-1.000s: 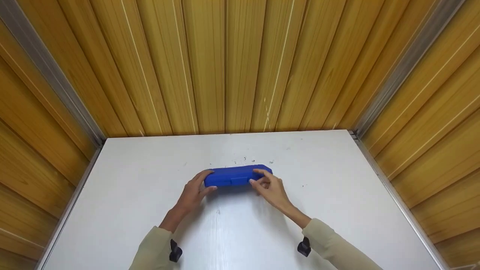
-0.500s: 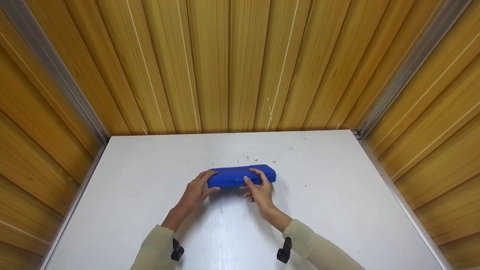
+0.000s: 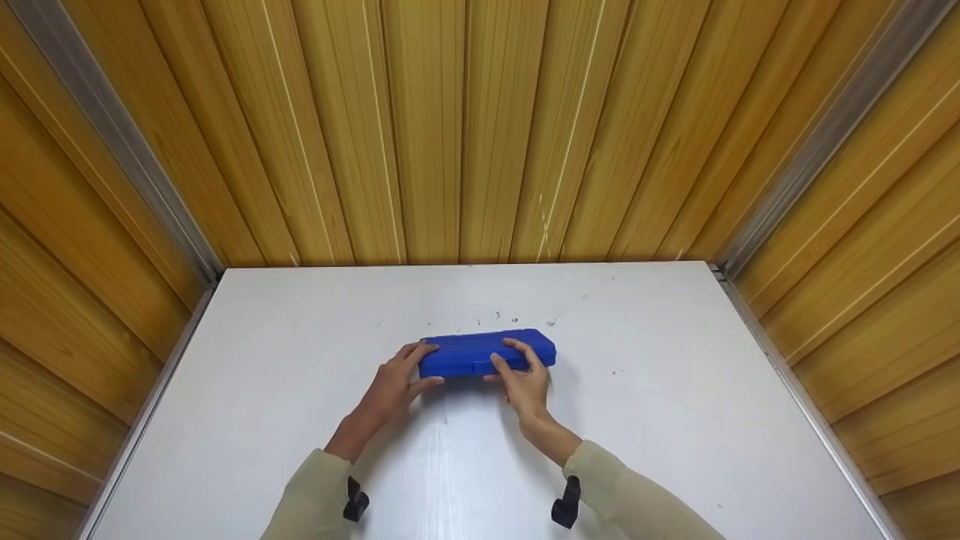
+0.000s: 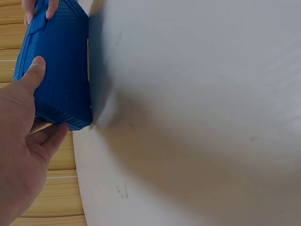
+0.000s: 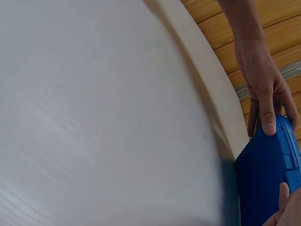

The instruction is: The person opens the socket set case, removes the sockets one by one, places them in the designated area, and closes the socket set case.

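A closed blue plastic case (image 3: 469, 352) with a latch on its near side is held above or on the white table; contact with the table is hard to tell. My left hand (image 3: 391, 382) grips its left end, thumb on the near side and fingers over the top. In the left wrist view that hand (image 4: 19, 141) has its thumb against the case (image 4: 63, 61). My right hand (image 3: 527, 384) pinches the near edge right of the latch, thumb by the latch and index finger on top. The right wrist view shows the case (image 5: 263, 179) between both hands.
The white table (image 3: 300, 322) has small dark marks behind the case. Yellow wood-look panels (image 3: 427, 135) rise at the back and both sides, with grey metal posts (image 3: 150, 157) at the corners.
My right hand has shifted left along the case toward the latch, with its wrist swung inward. My left hand keeps its grip at the left end. The head view has shifted slightly.
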A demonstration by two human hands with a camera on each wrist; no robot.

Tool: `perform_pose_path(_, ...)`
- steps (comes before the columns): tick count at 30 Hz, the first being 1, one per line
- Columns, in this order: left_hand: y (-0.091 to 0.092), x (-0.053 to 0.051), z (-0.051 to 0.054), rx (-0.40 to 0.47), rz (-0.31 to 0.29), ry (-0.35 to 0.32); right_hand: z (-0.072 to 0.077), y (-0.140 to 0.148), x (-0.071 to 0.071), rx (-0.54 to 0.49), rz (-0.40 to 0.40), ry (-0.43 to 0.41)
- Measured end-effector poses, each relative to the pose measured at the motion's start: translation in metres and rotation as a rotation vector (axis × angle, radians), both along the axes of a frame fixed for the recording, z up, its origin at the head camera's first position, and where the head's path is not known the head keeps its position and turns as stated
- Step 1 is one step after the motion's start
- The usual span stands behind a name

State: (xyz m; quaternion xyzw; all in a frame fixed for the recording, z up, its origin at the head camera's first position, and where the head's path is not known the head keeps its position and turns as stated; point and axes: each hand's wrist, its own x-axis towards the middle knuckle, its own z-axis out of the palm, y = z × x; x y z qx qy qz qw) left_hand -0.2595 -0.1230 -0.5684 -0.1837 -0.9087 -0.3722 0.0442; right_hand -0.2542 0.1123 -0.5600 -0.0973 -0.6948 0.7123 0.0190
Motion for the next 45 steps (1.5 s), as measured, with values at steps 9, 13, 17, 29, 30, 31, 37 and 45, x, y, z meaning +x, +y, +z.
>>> perform_pose_path(9, -0.001, 0.000, -0.004, -0.030, -0.058, 0.033, 0.000, 0.003, 0.005, -0.069, 0.033, -0.053)
perform_pose_path(13, 0.000, 0.000, -0.004, -0.058, -0.055, 0.019, -0.002, 0.015, 0.010, 0.025, 0.158, -0.034)
perform_pose_path(17, 0.001, 0.001, -0.005, -0.119, -0.050, -0.001, 0.002, 0.035, 0.013, 0.197, 0.294, 0.042)
perform_pose_path(29, -0.004, 0.006, -0.010, -0.129, -0.069, -0.012, 0.021, 0.091, -0.012, 0.402, 0.241, 0.359)
perform_pose_path(30, -0.005, 0.007, -0.011, -0.121, -0.073, -0.016, 0.019, 0.094, -0.015, 0.428, 0.219, 0.366)
perform_pose_path(31, -0.005, 0.007, -0.012, -0.114, -0.078, -0.022, 0.016, 0.097, -0.016, 0.452, 0.205, 0.364)
perform_pose_path(37, -0.005, 0.008, -0.016, -0.003, -0.069, -0.044, 0.003, 0.102, -0.012, 0.538, 0.324, 0.111)
perform_pose_path(45, -0.006, 0.008, -0.020, 0.232, 0.076, -0.174, -0.008, 0.097, -0.006, 0.531, 0.352, 0.017)
